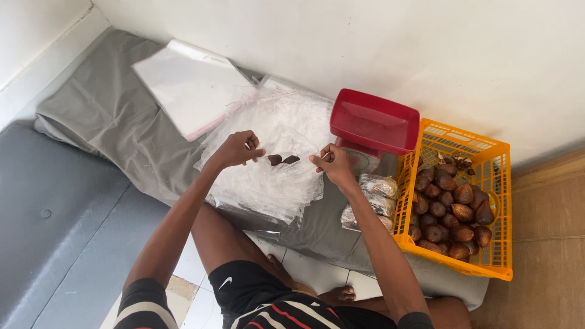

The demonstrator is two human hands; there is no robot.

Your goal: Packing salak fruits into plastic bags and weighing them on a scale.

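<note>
My left hand (236,149) and my right hand (331,166) each pinch one side of the mouth of a clear plastic bag (286,173), stretched between them. Dark brown scaly fruits (281,160) show inside the bag just under its mouth. The bag hangs over a heap of crumpled clear plastic bags (268,134) lying on a grey cloth.
A yellow plastic crate (496,201) at right holds several brown scaly fruits (451,207). A red kitchen scale (373,125) stands beside it, with filled clear bags (375,195) in front. A flat stack of clear bags (192,82) lies at back left. White wall behind, my legs below.
</note>
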